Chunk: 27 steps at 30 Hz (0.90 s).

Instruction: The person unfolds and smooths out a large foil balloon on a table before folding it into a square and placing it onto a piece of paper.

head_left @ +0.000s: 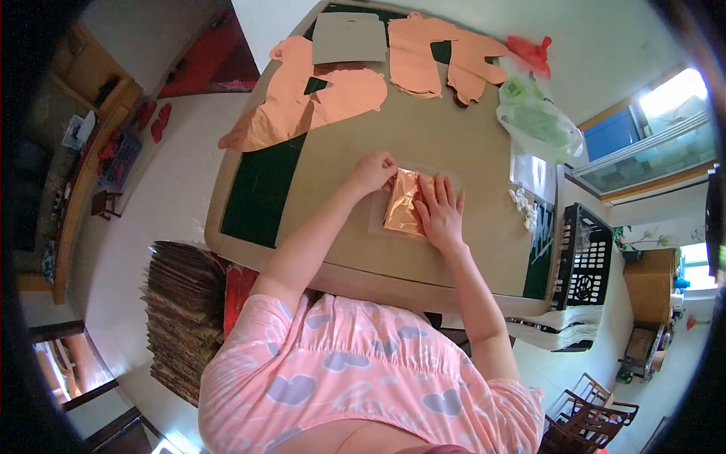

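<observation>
A folded packet of shiny rose-gold foil (404, 203) lies on the table in front of me, on or inside a clear plastic sleeve (376, 221) whose edges show around it. My right hand (442, 212) rests flat on the foil's right side, fingers spread. At the upper left corner of the foil, my left hand (376, 172) has its fingers curled in a pinch; what is between them is hidden. Farther back lie flat rose-gold foil balloons (344, 94), crumpled at one end, and more foil balloons (414, 64) on the right.
A grey sheet (348, 39) lies at the table's far edge. Along the right are a red plastic bag (531, 54), a green-white plastic bag (537, 113), small white pieces (523, 208) and thin strips (541, 234). A black crate (586, 253) stands beside the table; a tall stack (181, 318) stands left.
</observation>
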{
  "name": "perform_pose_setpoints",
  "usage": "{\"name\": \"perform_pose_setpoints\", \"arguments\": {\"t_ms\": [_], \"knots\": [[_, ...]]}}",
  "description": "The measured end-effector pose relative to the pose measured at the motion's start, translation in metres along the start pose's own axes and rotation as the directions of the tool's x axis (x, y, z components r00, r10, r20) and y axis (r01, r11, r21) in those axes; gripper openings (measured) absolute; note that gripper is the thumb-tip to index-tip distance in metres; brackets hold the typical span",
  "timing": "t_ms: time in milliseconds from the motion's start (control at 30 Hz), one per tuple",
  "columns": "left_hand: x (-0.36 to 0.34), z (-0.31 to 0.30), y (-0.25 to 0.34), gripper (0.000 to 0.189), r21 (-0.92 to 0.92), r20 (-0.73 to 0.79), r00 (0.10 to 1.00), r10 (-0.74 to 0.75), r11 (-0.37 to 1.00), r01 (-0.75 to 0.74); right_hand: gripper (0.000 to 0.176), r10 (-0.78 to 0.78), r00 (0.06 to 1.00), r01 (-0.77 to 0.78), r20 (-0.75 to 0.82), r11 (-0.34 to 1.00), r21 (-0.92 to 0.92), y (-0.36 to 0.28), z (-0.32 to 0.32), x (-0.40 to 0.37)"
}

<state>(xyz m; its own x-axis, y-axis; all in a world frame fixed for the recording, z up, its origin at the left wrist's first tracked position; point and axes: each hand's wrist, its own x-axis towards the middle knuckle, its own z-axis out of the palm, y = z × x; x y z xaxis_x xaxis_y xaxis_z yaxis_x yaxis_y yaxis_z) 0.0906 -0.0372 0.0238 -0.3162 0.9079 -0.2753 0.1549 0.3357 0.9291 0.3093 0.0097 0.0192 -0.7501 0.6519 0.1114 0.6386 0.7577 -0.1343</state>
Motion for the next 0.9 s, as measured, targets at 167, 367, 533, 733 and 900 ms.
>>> {"name": "perform_pose_setpoints", "arguments": {"t_ms": [167, 367, 533, 733, 900], "knots": [[-0.014, 0.001, 0.010, 0.024, -0.141, 0.010, 0.995, -0.096, 0.985, 0.096, 0.052, 0.000, 1.000, 0.000, -0.008, 1.000, -0.004, 0.001, 0.004, 0.000], [-0.025, 0.010, 0.005, 0.031, 0.219, -0.138, 0.983, 0.122, 0.972, -0.089, 0.052, 0.016, 1.000, -0.016, 0.006, 1.000, 0.002, 0.001, 0.003, 0.000], [-0.050, 0.011, 0.035, 0.035, 0.733, -0.086, 0.952, 0.293, 0.665, -0.139, 0.052, 0.007, 1.000, -0.007, -0.008, 1.000, 0.004, 0.002, 0.003, 0.001], [-0.055, 0.045, -0.015, 0.059, 0.865, 0.103, 0.886, 0.452, 0.398, -0.304, 0.051, -0.010, 1.000, 0.010, 0.016, 1.000, -0.022, 0.002, 0.002, 0.001], [-0.056, 0.037, -0.015, 0.075, 0.907, 0.126, 0.943, 0.308, 0.349, -0.235, 0.049, -0.016, 0.999, 0.015, 0.029, 0.999, 0.045, 0.007, 0.002, 0.000]]}}
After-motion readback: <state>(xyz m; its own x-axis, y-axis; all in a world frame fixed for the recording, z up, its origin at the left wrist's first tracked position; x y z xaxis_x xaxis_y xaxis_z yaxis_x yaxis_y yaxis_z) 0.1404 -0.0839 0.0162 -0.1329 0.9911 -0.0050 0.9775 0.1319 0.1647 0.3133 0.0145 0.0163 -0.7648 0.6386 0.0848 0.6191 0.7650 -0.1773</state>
